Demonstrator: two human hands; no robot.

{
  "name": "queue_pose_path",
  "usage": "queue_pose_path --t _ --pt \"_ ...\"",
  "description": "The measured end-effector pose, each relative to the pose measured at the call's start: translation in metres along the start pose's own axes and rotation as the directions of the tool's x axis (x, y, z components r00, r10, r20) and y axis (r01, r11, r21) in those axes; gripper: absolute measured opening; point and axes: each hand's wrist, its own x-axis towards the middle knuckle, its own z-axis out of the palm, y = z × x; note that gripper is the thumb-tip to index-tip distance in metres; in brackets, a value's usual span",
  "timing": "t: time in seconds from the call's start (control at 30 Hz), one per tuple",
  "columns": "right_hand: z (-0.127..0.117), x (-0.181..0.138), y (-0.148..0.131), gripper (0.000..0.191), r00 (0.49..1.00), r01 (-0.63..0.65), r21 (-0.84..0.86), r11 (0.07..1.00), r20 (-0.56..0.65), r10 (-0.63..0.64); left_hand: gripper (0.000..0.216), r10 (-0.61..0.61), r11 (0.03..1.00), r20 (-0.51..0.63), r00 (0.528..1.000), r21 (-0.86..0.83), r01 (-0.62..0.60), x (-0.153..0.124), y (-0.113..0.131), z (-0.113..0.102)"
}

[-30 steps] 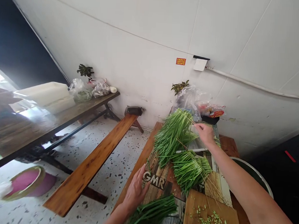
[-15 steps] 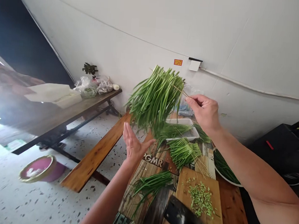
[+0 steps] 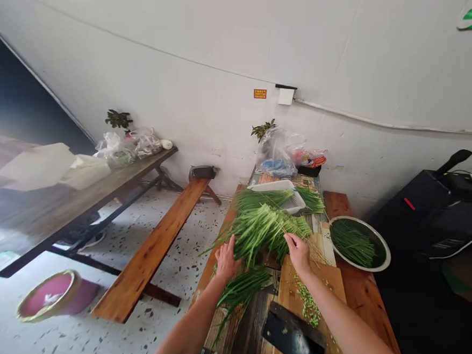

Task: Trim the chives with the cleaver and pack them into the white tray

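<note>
Pinched in my right hand [image 3: 299, 254] are the thin ends of skewers, threaded through a bunch of green chives [image 3: 258, 230]. The bunch lies low over the table, its leaves trailing left. My left hand [image 3: 226, 260] is at the leaf tips with its fingers stretched out; it appears to touch them. Below it is a loose pile of chives [image 3: 246, 285]. A cleaver [image 3: 295, 335] rests on the wooden cutting board [image 3: 336, 278], beside chopped green bits [image 3: 308, 303]. Behind the held bunch, a white tray [image 3: 296, 203] has more chives on it.
A metal bowl [image 3: 386, 257] of chives stands on the right bench. Plastic bags [image 3: 280, 150] sit at the table's far end. To the left are a wooden bench [image 3: 150, 252], a pink bucket [image 3: 84, 298] and another table [image 3: 76, 198], with a blurred person at its far left.
My right hand has brought the skewered chives down from the air to just above the table. My left hand has moved down beside the leaves. The view has shifted right.
</note>
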Motion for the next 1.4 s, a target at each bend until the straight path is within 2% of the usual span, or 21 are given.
queue_pose_path --t 0.1,0.2,0.27,0.37,0.5,0.7,0.87,0.97,1.07,1.2,1.3,1.4 --pt "0.011 0.019 0.044 0.051 0.993 -0.114 -0.152 0.982 0.007 0.117 0.091 0.019 1.000 0.122 0.992 0.003 -0.019 0.011 0.005 0.037" --pt "0.012 0.044 0.077 0.043 0.973 -0.215 -0.322 0.922 0.012 0.232 0.091 0.056 0.998 0.126 0.990 -0.014 -0.055 0.035 0.021 0.049" --pt "0.009 0.059 0.089 0.035 0.964 -0.225 -0.420 0.879 0.034 0.263 0.089 0.089 0.996 0.100 0.991 -0.025 -0.087 0.057 0.034 0.050" --pt "0.006 0.075 0.088 0.028 0.973 -0.137 -0.514 0.847 0.090 0.212 0.088 0.172 0.985 0.086 0.981 -0.047 -0.168 0.093 0.055 0.052" --pt "0.005 0.087 0.073 0.031 0.982 -0.016 -0.571 0.821 0.147 0.122 0.097 0.301 0.951 0.085 0.950 -0.096 -0.293 0.132 0.087 0.060" --pt "0.014 0.095 0.063 0.032 0.984 0.001 -0.590 0.807 0.142 0.103 0.098 0.395 0.909 0.098 0.913 -0.185 -0.374 0.155 0.136 0.067" --pt "0.013 0.097 0.054 0.024 0.987 -0.058 -0.544 0.837 0.097 0.131 0.092 0.373 0.915 0.152 0.915 -0.222 -0.336 0.155 0.158 0.062" --pt "0.008 0.098 0.044 0.014 0.987 -0.077 -0.450 0.890 0.094 0.133 0.098 0.360 0.912 0.100 0.928 -0.248 -0.327 0.156 0.164 0.056" --pt "0.004 0.096 0.029 0.015 0.987 -0.047 -0.312 0.949 0.130 0.091 0.105 0.340 0.905 0.037 0.940 -0.285 -0.316 0.160 0.168 0.045" --pt "0.006 0.084 -0.002 0.016 0.991 0.000 -0.148 0.989 0.135 0.020 0.095 0.325 0.887 -0.011 0.946 -0.342 -0.309 0.161 0.170 0.024" --pt "0.006 0.063 -0.024 0.016 0.992 0.044 -0.043 0.998 0.122 -0.038 0.079 0.354 0.843 -0.109 0.929 -0.393 -0.367 0.152 0.167 0.002" --pt "0.001 0.025 -0.022 0.021 0.984 0.098 0.179 0.979 0.129 -0.122 0.064 0.311 0.814 -0.302 0.901 -0.405 -0.416 0.132 0.162 -0.030"
